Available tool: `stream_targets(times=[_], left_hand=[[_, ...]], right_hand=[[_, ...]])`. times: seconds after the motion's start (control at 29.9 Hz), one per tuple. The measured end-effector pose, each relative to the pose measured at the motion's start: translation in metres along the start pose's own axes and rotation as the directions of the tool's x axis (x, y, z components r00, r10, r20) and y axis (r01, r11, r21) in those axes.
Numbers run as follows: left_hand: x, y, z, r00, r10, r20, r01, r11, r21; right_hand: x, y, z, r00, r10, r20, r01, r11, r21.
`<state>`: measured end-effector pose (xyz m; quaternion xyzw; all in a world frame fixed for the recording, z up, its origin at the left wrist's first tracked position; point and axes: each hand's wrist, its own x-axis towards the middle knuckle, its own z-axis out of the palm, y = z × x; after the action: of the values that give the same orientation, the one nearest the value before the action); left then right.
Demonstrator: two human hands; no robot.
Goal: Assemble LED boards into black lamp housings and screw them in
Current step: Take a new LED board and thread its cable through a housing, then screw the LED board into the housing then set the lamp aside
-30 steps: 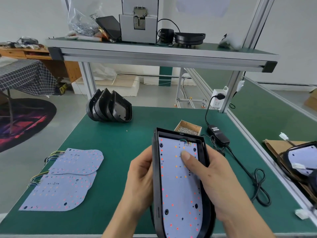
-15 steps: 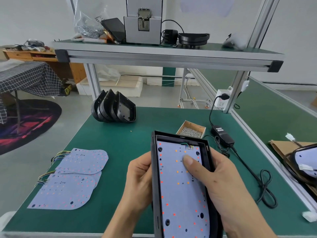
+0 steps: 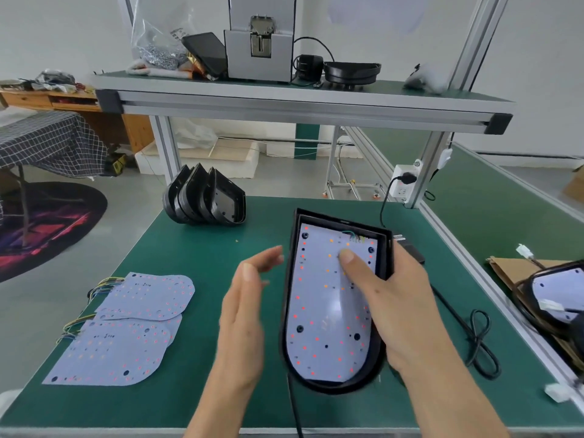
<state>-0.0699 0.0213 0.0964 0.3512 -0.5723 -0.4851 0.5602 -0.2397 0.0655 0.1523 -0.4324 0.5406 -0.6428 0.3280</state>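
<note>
We are gripping the black housing (image 3: 339, 385) along its right wall with our right hand (image 3: 401, 311), thumb (image 3: 354, 263) pressing the LED board (image 3: 328, 308) flat inside it. Our left hand (image 3: 243, 324) is hanging open just left of the housing, holding nothing. Board is looking seated; no screws visible in its holes, so we are judging screwing as pending. Further left, spare boards (image 3: 126, 330) are waiting; beyond, empty housings (image 3: 205, 197). Green bench (image 3: 202, 248) between is giving free room; a cable (image 3: 474, 336) is crowding the right.
</note>
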Motion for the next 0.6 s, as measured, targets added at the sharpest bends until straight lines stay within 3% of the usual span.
stream_targets(times=[0.07,0.17,0.37,0.6], left_hand=[[-0.009,0.011,-0.004,0.999,0.012,0.041,-0.014,0.999,0.034],[-0.023,0.017,-0.001,0.967,-0.151,0.207,0.107,0.972,0.208],[-0.028,0.018,0.005,0.964,-0.249,0.097,0.202,0.917,0.345],[-0.027,0.009,0.007,0.951,-0.272,0.144,0.218,0.925,0.311]], right_hand=[[0.009,0.006,0.002,0.999,0.011,-0.032,-0.012,0.999,-0.04],[0.015,0.015,0.003,0.999,0.0,-0.042,-0.001,0.999,-0.04],[0.012,0.021,0.007,0.999,-0.049,-0.024,0.046,0.995,-0.084],[0.015,0.029,0.002,0.999,-0.044,-0.005,0.043,0.994,-0.102]])
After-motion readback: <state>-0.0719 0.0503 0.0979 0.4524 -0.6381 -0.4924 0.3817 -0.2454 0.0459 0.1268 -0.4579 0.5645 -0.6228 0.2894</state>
